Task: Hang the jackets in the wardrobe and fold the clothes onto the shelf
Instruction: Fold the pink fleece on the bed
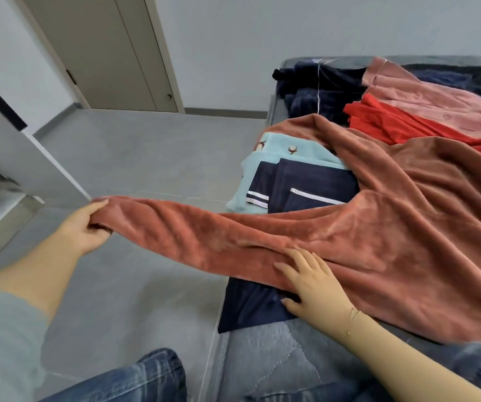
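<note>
Head view: rust fleece garment [378, 227] spread across bed [265, 352], one sleeve drawn out sideways past the bed edge, over the floor. Left hand [88, 227] clamped on the sleeve cuff, fingers curled round it. Right hand [308, 282] flat on the fleece near the bed edge, fingers straight and apart, pinning the cloth.

Underneath: navy clothes [306, 187] with white stripes, light blue fleece [274, 146]; farther back, red garment [393, 123], pink garment [436, 100], dark navy pile [320, 82]. Door [111, 47] beyond.

Likely risks: sleeve sagging to the floor if the cuff grip loosens; harder pull dragging the whole fleece off the bed and shifting the navy pieces beneath; uneven fold if the pinning palm slides on the soft pile.
</note>
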A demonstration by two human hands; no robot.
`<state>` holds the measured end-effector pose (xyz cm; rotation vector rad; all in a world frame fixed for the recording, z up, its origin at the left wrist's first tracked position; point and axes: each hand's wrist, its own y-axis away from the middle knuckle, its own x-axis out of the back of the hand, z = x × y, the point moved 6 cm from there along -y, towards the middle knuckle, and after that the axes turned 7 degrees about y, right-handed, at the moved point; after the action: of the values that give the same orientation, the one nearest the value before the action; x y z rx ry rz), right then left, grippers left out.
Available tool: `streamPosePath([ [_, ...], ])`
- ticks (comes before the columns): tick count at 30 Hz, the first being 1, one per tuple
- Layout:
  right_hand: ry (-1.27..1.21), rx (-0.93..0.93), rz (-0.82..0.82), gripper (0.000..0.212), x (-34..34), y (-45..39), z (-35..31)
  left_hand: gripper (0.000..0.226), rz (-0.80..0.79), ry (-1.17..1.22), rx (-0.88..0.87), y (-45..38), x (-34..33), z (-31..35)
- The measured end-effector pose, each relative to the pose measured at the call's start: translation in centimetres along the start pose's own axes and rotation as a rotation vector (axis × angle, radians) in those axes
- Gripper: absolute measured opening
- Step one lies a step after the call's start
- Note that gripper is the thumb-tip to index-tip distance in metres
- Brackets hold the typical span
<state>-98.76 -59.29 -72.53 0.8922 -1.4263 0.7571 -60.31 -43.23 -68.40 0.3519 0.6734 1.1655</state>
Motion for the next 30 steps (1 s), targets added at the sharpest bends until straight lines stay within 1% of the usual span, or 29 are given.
streamPosePath([
  [2,0.067,-0.015,0.001,0.045,0.2,-0.3,-0.6,0.012,-0.009,-0.011,-0.04,0.1,0.2,1.1],
  [3,0.08,-0.024,0.062,0.032,0.7,-0.6,-0.8,0.012,-0.005,-0.014,-0.059,0.2,0.5,1.6],
  [5,0.003,0.002,0.255,0.011,2.1,-0.7,-0.8,0.015,0.029,0.001,-0.1,0.2,1.3,2.5],
  [6,-0.082,0.031,0.327,0.007,2.6,-0.6,-0.9,0.016,0.054,0.021,-0.122,0.1,1.9,2.8],
  [8,-0.261,0.113,0.389,0.007,3.3,0.0,-1.4,0.017,0.138,0.035,-0.106,-0.6,3.7,2.6],
  [9,-0.328,0.153,0.387,0.01,3.4,0.4,-1.9,0.016,0.179,0.009,-0.055,-0.7,4.5,2.2],
  [10,-0.348,0.195,0.339,0.014,3.0,0.7,-2.6,0.014,0.19,-0.044,0.01,-0.9,4.9,1.4],
  [11,-0.313,0.236,0.241,0.017,2.1,0.7,-3.4,0.007,0.211,-0.19,0.089,-1.2,5.5,0.5],
  [12,-0.248,0.259,0.118,0.019,0.9,0.6,-4.0,0.015,0.217,-0.336,0.182,-1.4,5.6,-0.9],
  [13,-0.196,0.256,0.023,0.021,-0.2,0.5,-4.2,0.035,0.229,-0.537,0.216,-1.2,5.5,-2.0],
  [14,-0.187,0.235,-0.018,0.023,-0.8,0.4,-4.2,0.05,0.243,-0.623,0.241,-1.0,5.1,-3.1],
  [15,-0.222,0.206,-0.017,0.024,-0.8,0.2,-4.0,0.052,0.199,-0.636,0.288,-0.9,4.1,-4.2],
  [16,-0.279,0.179,0.003,0.025,-0.4,-0.1,-3.7,0.045,0.153,-0.664,0.307,-0.8,2.7,-5.3],
  [17,-0.335,0.155,0.035,0.025,0.3,-0.4,-3.3,0.038,0.061,-0.713,0.295,-0.6,0.5,-6.2],
  [18,-0.367,0.134,0.066,0.022,0.8,-0.6,-2.7,0.036,-0.053,-0.729,0.266,-0.6,-1.9,-7.1],
  [20,-0.355,0.096,0.153,0.013,1.9,-1.4,-0.9,0.037,-0.257,-0.779,0.185,-0.2,-6.4,-8.6],
  [22,-0.328,0.022,0.258,0.008,3.3,-2.4,1.8,0.035,-0.401,-0.859,0.126,0.9,-10.2,-10.1],
  [23,-0.318,-0.018,0.31,0.011,3.8,-3.0,3.3,0.033,-0.463,-0.92,0.105,1.5,-11.8,-11.1],
  [24,-0.298,-0.054,0.349,0.016,4.3,-3.7,4.6,0.03,-0.504,-0.976,0.077,1.9,-13.0,-12.0],
  [26,-0.217,-0.126,0.36,0.03,4.3,-5.1,7.0,0.026,-0.556,-1.069,-0.039,2.2,-14.9,-13.5],
  [28,-0.154,-0.186,0.31,0.038,3.5,-6.3,9.1,0.03,-0.601,-1.142,-0.186,2.4,-16.3,-14.7],
  [30,-0.135,-0.237,0.242,0.039,2.3,-7.0,10.6,0.035,-0.622,-1.189,-0.26,2.2,-16.9,-16.0],
])
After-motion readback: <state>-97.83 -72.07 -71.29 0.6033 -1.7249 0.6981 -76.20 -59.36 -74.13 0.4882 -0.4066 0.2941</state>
